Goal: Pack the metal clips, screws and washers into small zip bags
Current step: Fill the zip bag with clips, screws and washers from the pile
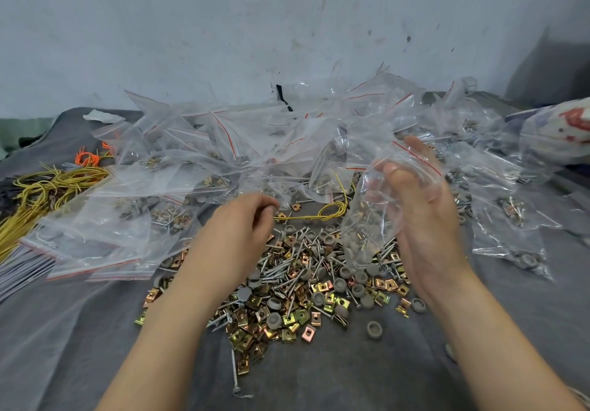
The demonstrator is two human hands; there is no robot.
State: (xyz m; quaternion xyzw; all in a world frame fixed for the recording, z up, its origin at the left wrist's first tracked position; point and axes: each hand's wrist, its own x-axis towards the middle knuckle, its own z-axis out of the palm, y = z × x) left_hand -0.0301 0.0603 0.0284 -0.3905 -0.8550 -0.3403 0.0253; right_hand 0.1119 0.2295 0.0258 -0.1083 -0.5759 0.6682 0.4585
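A loose heap of gold metal clips, silver screws and grey round washers lies on the grey cloth in front of me. My right hand holds a clear small zip bag with grey washers and screws inside, raised just above the heap's right side. My left hand hovers over the heap's far left edge, fingers curled; a small grey piece seems pinched at the fingertips, but I cannot tell for sure.
A big pile of clear zip bags, several filled, stretches across the back. Flat empty bags lie at left, beside yellow wire ties and orange ones. One yellow tie lies between my hands. A wall stands behind.
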